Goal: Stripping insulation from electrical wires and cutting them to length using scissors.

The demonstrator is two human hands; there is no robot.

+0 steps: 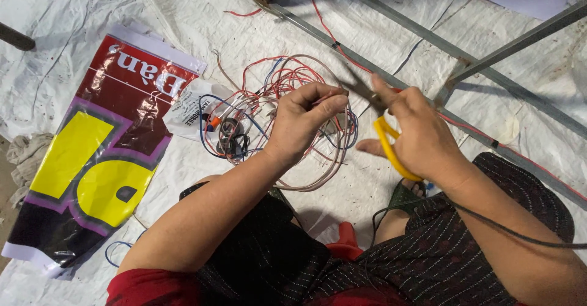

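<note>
Both hands meet over the middle of a white tarp. L hand (302, 122) is curled shut, thumb and forefinger pinching a thin wire end (323, 100) that leads toward the other hand. R hand (416, 135) is closed round yellow-handled scissors (386, 138), fingers through the loops; dark blades (361, 89) point up and left, tips just beside the pinched wire. Blades are blurred, so can't tell if they touch it or how far apart they stand.

Wire end sits between the two hands, above a loose coil of thin wires (287, 116), mostly red, w/ blue and white strands, lying on the tarp under and behind the L hand. Small white plastic bag (186, 107) w/ dark clips and an orange bit lies at the coil's left edge.

Further left: big glossy bag (98, 159), red, yellow, purple and black, flat on the tarp (73, 12). Grey metal frame bars (489, 55) cross the top right, a red wire (324, 28) running along one. Dark patterned clothing fills the bottom; a black cable (489, 220) crosses the R forearm. Red object (345, 242) shows between the knees.
</note>
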